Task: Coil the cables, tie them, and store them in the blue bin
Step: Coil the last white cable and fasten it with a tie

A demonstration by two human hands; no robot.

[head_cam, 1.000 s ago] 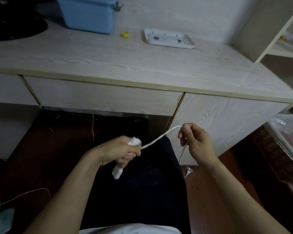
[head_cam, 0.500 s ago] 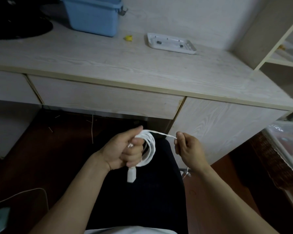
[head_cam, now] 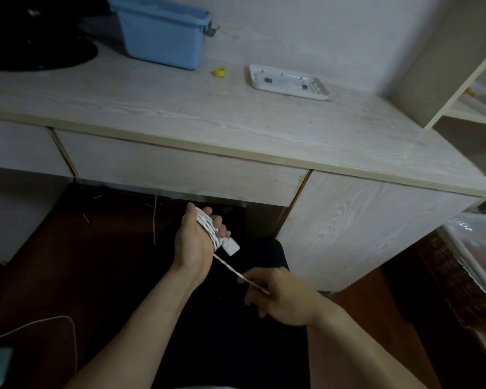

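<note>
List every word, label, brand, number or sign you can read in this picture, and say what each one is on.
None can be read.
Blue bin: no label or print shows on its near wall.
White tray: only small dark marks, too small to tell as text.
White cable wound round the left hand, and its plug: no marking shows.
Clear wrapping at the right edge: pale marks, too blurred to read.

One head-worn wide-angle camera looks forward and steeply down from above the seated person's lap. The forearms enter from the bottom edge, and the left hand (head_cam: 198, 240) and right hand (head_cam: 282, 300) sit close below the lens. The tabletop (head_cam: 236, 119) spans the upper half, its front edge running across mid-frame, its far edge meeting the wall.
</note>
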